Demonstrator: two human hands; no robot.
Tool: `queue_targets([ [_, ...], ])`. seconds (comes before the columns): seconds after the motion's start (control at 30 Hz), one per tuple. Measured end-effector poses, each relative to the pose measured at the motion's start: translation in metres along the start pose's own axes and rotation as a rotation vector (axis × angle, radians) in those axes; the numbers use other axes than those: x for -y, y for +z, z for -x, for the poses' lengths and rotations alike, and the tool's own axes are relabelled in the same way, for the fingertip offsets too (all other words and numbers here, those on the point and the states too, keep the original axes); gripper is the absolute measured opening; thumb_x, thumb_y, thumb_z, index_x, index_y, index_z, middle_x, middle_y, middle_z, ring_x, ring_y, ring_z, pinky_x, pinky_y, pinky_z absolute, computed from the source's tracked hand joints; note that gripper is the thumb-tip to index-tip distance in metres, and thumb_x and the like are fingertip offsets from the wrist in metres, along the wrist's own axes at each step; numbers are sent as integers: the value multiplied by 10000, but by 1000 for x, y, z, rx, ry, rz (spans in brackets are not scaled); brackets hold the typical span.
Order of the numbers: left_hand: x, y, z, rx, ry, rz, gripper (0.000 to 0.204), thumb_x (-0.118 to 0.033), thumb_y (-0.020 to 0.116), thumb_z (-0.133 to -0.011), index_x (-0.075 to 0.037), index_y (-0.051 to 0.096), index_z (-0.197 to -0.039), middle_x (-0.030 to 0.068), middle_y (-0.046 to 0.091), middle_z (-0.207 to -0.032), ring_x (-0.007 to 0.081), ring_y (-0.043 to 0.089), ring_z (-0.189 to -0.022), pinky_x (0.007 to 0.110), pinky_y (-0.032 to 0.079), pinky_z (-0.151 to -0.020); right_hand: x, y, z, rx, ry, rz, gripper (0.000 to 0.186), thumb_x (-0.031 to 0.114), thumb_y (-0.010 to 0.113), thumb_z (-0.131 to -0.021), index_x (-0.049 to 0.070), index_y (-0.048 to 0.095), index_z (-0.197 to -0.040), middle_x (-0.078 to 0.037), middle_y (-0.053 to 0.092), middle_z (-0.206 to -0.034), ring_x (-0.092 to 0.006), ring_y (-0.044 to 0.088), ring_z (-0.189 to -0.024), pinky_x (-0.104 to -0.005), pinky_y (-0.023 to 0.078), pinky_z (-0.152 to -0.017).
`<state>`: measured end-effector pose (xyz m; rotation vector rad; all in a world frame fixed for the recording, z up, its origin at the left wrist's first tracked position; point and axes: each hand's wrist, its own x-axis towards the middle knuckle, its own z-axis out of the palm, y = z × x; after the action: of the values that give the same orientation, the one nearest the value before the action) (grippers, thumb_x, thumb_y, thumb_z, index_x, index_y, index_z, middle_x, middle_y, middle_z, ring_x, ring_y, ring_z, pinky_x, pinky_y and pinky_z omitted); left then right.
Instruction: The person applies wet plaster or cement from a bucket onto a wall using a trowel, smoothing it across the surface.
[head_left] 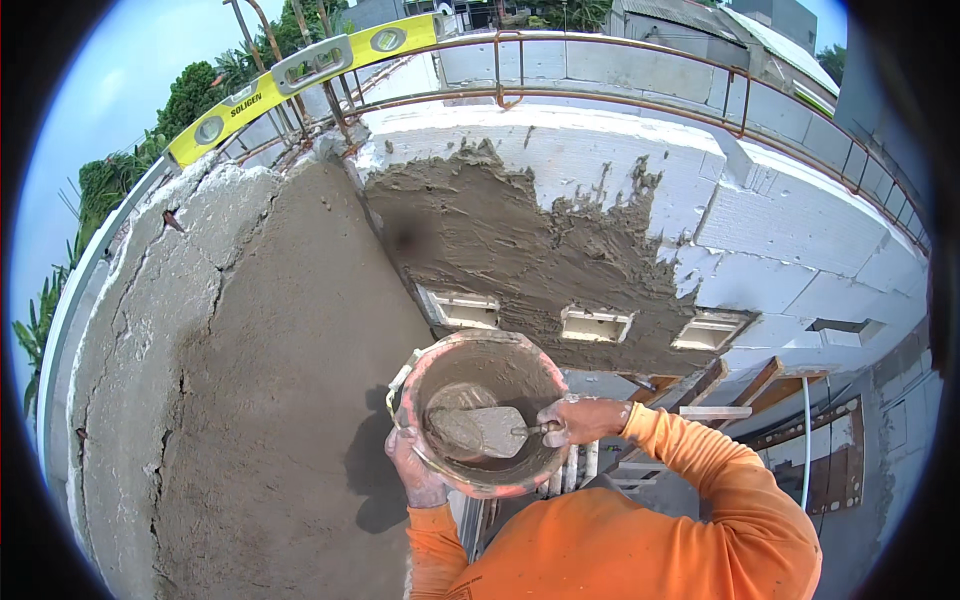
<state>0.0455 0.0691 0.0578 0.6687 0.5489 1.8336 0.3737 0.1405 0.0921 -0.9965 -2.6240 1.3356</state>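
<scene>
Someone's right hand (570, 420) is curled tight around the handle of a trowel (502, 432), and the trowel is inside a round, dirty bucket (535, 378). Grey mud (452, 430) sits on its blade. The left hand (416, 470) grips the bucket's near left side. Just past the bucket is a white block wall (640, 155), partly smeared with mud.

A reddish bucket (490, 490) did the carrying — its inside was smeared with grey mortar (532, 368), and a trowel (501, 431) with a dollop (455, 432) on its blade was within the rim. The white block wall (790, 220) bore a rough coat (480, 240).
</scene>
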Motion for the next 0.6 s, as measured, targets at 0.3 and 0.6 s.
queue_targets([
  [0.3,40,-25,18,-321,-171,122,447,-205,504,-905,13,617,-1278,145,671,-1295,297,638,-1188,423,486,-1064,77,-178,95,468,108,-229,233,234,539,-1021,9,597,-1029,-59,568,-759,-157,564,-660,-333,464,-622],
  [0.6,55,-34,23,-453,-166,-94,282,-118,552,-848,7,685,-1063,86,677,-1105,226,664,-1024,368,519,-939,91,-317,142,-265,428,-443,264,196,524,-1005,-37,649,-993,-41,613,-692,-84,561,-468,-239,487,-430],
])
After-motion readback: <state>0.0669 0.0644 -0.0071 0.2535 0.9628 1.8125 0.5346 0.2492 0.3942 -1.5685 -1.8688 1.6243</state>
